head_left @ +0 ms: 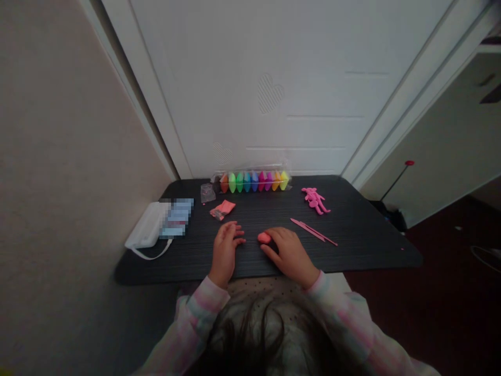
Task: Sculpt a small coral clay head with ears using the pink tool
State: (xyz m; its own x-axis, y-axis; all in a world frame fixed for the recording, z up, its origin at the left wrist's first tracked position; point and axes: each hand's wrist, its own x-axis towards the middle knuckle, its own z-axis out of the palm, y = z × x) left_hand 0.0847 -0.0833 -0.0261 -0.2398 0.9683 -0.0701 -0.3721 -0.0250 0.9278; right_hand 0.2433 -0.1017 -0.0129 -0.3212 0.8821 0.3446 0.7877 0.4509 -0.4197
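Observation:
A small coral-pink lump of modelling clay (264, 238) is at the front middle of the dark table. My right hand (288, 249) curls over it from the right, with fingertips against the clay and the thumb below. To the left, my left hand (226, 248) rests on its side with fingers apart and nothing in them. Just beyond it lies an opened packet of coral clay (223, 209) with clear wrapping. Pink modelling tools (313, 232) lie to the right of my right hand. Farther back on that side are pink figure-shaped pieces (315, 200).
A clear tray (288, 184) at the back holds several coloured clay packets. Left of it sits a small clear plastic piece (207, 193). A white device with a cable (147, 227) and a blurred card (178, 218) occupy the table's left end. A white door (313, 94) stands behind the table.

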